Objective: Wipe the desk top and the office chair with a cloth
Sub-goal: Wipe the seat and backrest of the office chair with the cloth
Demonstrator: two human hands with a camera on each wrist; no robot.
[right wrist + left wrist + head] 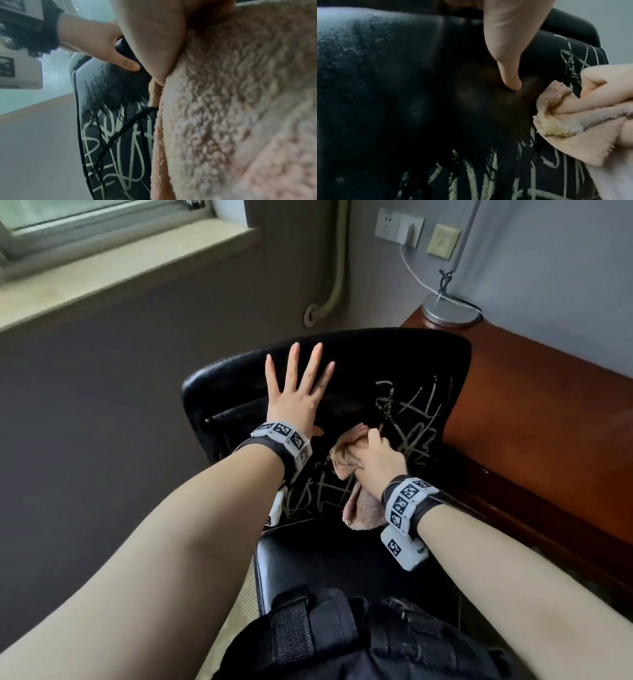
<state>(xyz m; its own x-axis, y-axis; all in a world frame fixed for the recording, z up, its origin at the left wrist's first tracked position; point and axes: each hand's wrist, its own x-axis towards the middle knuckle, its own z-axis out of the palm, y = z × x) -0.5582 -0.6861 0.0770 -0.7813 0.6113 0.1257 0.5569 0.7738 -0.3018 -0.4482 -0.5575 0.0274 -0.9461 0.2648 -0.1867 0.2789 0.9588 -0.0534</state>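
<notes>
A black office chair [404, 361] stands before me, its backrest covered in pale scribbled marks [414, 419]. My left hand [294, 395] lies flat on the backrest's upper left part, fingers spread and straight; its thumb [506, 65] presses into the black surface. My right hand [376, 457] grips a bunched pinkish-beige cloth [363, 508] and holds it against the middle of the backrest, beside the marks. The cloth [240, 108] fills the right wrist view, and it shows at the right edge of the left wrist view as well, cloth [565, 121] bunched round the fingers.
A reddish-brown wooden desk [534, 419] runs along the right, close behind the chair. A silver lamp base [448, 309] with cords stands at its far end below wall sockets [400, 227]. A window sill [120, 265] lies at upper left, dark floor [85, 422] on the left.
</notes>
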